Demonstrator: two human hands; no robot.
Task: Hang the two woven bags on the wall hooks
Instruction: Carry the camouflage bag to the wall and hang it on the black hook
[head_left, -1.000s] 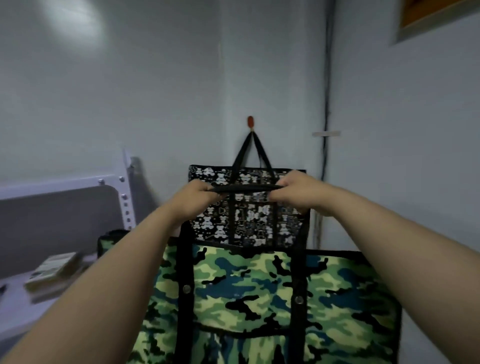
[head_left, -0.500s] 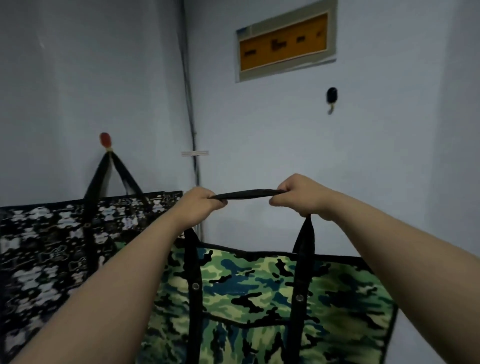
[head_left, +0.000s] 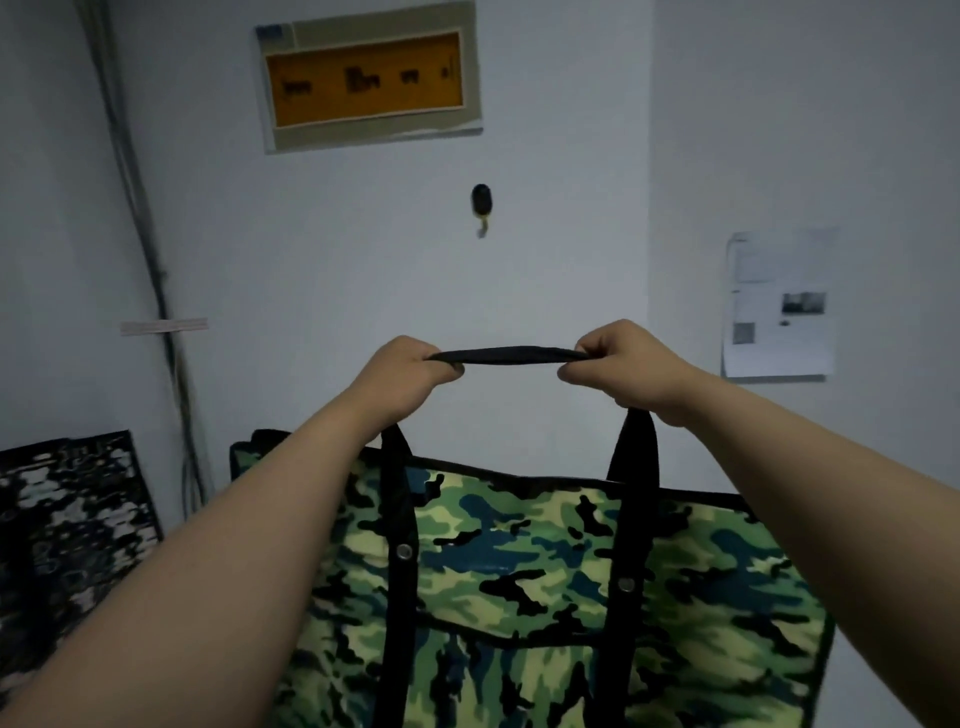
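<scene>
A green camouflage woven bag (head_left: 545, 582) hangs from its black handle (head_left: 511, 356), which is stretched level between my hands. My left hand (head_left: 410, 371) grips the handle's left end and my right hand (head_left: 621, 366) grips the right end. A black wall hook (head_left: 481, 201) is on the wall straight above the handle, well apart from it. The black-and-white patterned woven bag (head_left: 67, 530) shows at the left edge; its handles and its hook are out of view.
A framed orange panel (head_left: 366, 78) is mounted high on the wall above the hook. Cables (head_left: 137, 218) run down the left corner, held by a strip of tape (head_left: 163, 326). A paper notice (head_left: 779, 306) hangs on the right wall.
The view has swung right from the patterned bag on its red hook to the wall with the black hook. Both hands have carried the camouflage bag along and now hold it under that hook.
</scene>
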